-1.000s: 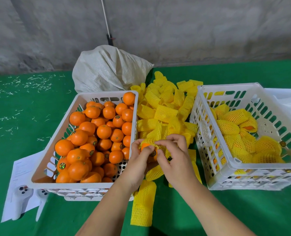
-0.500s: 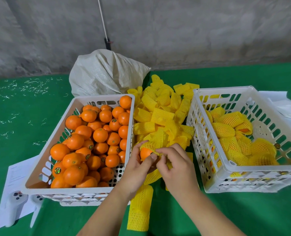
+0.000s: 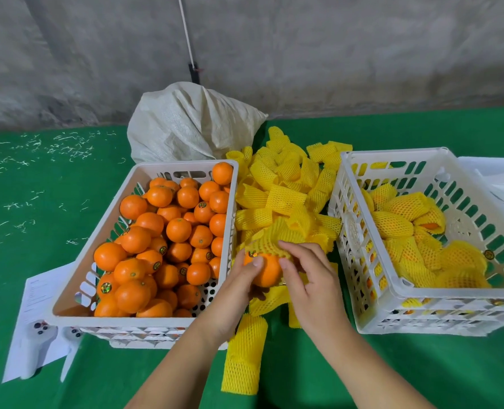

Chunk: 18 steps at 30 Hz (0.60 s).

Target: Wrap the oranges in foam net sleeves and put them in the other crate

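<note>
Left hand (image 3: 239, 287) grips one orange (image 3: 267, 271) from below, thumb on top; right hand (image 3: 309, 278) pinches a yellow foam sleeve (image 3: 270, 242) over its upper half, between two white crates. Left crate (image 3: 133, 199) is heaped with bare oranges (image 3: 168, 234), too many to count. Right crate (image 3: 392, 160) holds several sleeved oranges (image 3: 413, 231). A pile of loose sleeves (image 3: 286, 184) lies behind on the green tabletop (image 3: 38, 202), and one white sack (image 3: 192, 122) at the back.
</note>
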Each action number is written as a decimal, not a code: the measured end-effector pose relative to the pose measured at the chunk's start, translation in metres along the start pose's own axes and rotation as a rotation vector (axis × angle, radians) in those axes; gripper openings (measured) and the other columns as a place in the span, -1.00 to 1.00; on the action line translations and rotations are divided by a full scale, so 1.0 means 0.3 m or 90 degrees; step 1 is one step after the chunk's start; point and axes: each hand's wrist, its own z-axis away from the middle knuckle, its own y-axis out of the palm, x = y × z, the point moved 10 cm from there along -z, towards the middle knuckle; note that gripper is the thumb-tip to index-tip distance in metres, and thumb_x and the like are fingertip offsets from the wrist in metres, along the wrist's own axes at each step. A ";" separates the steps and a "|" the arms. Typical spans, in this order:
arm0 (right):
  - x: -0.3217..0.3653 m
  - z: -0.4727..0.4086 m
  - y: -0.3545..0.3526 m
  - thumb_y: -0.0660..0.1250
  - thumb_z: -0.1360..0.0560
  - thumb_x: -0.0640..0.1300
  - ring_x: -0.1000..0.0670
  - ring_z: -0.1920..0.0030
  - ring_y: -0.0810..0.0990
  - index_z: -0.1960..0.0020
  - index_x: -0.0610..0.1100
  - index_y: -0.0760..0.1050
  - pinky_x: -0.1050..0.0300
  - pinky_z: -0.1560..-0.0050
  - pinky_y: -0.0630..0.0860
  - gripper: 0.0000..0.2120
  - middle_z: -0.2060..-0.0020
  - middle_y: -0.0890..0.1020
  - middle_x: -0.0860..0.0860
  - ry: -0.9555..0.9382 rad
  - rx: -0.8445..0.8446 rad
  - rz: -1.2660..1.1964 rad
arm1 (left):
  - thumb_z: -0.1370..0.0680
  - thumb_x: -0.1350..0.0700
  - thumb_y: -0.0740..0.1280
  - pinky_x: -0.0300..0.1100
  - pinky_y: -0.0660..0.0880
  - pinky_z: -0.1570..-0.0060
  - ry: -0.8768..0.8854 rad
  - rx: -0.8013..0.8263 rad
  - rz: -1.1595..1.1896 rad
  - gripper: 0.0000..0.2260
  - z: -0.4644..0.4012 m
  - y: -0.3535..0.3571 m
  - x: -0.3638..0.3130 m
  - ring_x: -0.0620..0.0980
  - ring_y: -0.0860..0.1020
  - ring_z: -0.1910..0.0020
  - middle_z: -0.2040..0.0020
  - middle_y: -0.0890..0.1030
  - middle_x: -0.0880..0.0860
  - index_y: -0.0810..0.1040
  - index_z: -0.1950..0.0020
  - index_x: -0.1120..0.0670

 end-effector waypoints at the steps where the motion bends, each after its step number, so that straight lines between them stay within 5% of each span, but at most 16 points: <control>1: -0.005 -0.004 -0.006 0.28 -0.65 -0.10 0.14 -0.21 0.56 -0.34 -0.01 0.57 0.31 -0.11 0.53 -0.72 -0.16 0.54 0.11 -0.007 -0.004 0.013 | -0.66 -0.24 0.33 0.06 0.52 -0.08 0.011 0.025 -0.011 -0.45 0.002 -0.004 -0.004 0.08 0.62 -0.17 -0.29 0.62 0.05 0.35 -0.60 -0.10; 4: -0.007 -0.013 -0.013 0.30 -0.58 -0.25 0.11 -0.13 0.58 -0.26 -0.12 0.63 0.19 -0.05 0.57 -0.72 -0.11 0.58 0.03 -0.015 -0.012 0.051 | -0.52 -0.25 0.52 0.05 0.58 -0.22 0.073 0.085 -0.018 -0.39 0.024 0.001 -0.035 0.14 0.58 -0.35 -0.39 0.61 0.06 0.45 -0.52 -0.16; 7: 0.070 -0.005 -0.006 0.32 -0.58 -0.24 0.04 -0.03 0.60 -0.19 -0.18 0.65 0.20 0.03 0.58 -0.77 -0.04 0.60 -0.01 -0.092 -0.029 0.077 | -0.43 -0.28 0.59 -0.08 0.61 -0.10 0.099 -0.017 0.053 -0.31 0.026 -0.047 -0.068 0.15 0.64 -0.25 -0.28 0.67 0.10 0.51 -0.45 -0.02; 10: 0.147 0.030 0.040 0.31 -0.60 -0.20 -0.01 -0.03 0.60 -0.19 -0.20 0.64 0.24 0.01 0.56 -0.78 -0.02 0.58 -0.02 -0.175 -0.023 0.112 | -0.43 -0.29 0.58 0.16 0.60 -0.23 0.114 -0.030 0.102 -0.23 0.021 -0.051 -0.073 0.28 0.62 -0.30 -0.31 0.65 0.21 0.46 -0.47 0.13; 12: 0.135 0.036 0.068 0.34 -0.58 -0.20 -0.04 -0.08 0.56 -0.24 -0.14 0.62 0.23 -0.02 0.55 -0.75 -0.08 0.54 -0.01 -0.150 -0.011 0.131 | -0.45 -0.27 0.56 0.14 0.61 -0.22 0.111 -0.020 0.125 -0.21 0.023 -0.052 -0.073 0.29 0.61 -0.32 -0.34 0.63 0.23 0.42 -0.50 0.15; 18: 0.028 0.017 0.085 0.30 -0.58 -0.35 0.05 -0.10 0.48 -0.46 0.04 0.46 0.09 0.10 0.62 -0.47 -0.18 0.35 0.01 -0.050 0.034 0.092 | -0.55 0.09 0.55 0.14 0.61 -0.15 0.089 0.080 0.126 -0.31 0.017 -0.043 -0.065 0.23 0.65 -0.06 -0.16 0.63 0.26 0.33 -0.60 -0.15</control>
